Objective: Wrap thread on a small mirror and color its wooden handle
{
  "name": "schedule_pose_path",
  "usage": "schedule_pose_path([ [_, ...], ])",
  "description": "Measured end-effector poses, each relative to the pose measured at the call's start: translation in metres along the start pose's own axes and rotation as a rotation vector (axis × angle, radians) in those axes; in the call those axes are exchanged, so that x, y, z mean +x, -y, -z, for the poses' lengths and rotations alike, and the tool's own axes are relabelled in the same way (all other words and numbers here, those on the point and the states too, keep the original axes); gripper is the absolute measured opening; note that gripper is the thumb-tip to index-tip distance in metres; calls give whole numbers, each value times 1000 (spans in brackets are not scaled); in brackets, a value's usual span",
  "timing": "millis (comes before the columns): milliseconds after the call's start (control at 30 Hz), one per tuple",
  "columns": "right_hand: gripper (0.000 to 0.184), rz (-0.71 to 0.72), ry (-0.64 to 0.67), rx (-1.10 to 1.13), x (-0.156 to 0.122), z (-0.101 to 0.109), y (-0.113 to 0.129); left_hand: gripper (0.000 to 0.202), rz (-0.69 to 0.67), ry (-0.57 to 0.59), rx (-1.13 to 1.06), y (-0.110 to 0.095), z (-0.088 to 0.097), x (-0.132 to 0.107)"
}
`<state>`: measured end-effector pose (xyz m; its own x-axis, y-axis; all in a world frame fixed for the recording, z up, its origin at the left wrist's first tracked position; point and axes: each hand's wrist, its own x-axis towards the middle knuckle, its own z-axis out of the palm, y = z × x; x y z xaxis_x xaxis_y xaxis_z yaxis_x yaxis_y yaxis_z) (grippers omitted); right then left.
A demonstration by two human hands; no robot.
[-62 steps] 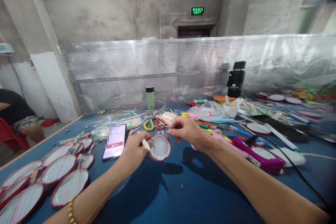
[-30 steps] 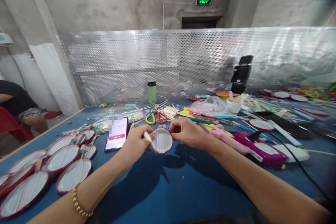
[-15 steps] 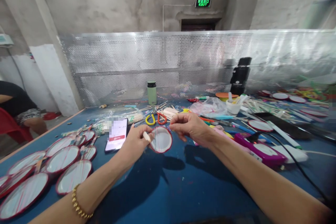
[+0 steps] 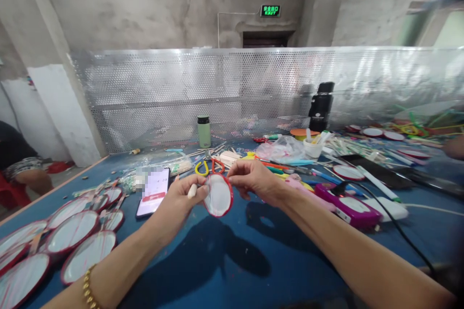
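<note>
Left of the red-rimmed disc [image 4: 219,198], the left hand [image 4: 182,198] pinched its pale stick [image 4: 192,190]; at its upper-right rim, the right hand [image 4: 253,180] curled, fingertips nearly together, grip unclear.

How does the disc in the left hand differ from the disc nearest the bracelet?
The held disc is raised in the left hand; the other disc lies unheld. The held disc looks smaller and rounder; the other disc looks larger and oval. Both have pale faces, red rims.

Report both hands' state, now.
Left hand: closed, holding the red-rimmed disc.
Right hand: curled at the disc's right edge; whether it grips anything cannot be told.
</note>
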<state>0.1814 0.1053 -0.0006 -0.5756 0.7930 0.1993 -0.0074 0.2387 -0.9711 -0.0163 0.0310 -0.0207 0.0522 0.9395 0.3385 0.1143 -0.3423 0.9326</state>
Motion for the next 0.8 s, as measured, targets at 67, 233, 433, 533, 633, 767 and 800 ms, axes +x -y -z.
schedule_pose_path([
  [67,26,-16,33,1,0,-6,-4,26,58,71,-226,-1,1,1],
  [233,28,0,41,-32,0,-22,-14,26,116,87,-433,-2,1,1],
  [433,23,-44,33,54,-1,-25,-15,30,156,60,-474,-5,-1,0],
  [533,20,-80,43,100,-3,-23,-12,31,160,53,-474,-7,-2,1],
  [633,15,-135,59,73,-5,-21,-7,33,165,73,-477,-7,-2,1],
  [767,8,-178,72,22,-7,-21,-3,33,157,74,-465,-6,-1,1],
  [800,7,-182,77,18,-8,-21,-3,33,156,68,-460,-5,0,1],
])
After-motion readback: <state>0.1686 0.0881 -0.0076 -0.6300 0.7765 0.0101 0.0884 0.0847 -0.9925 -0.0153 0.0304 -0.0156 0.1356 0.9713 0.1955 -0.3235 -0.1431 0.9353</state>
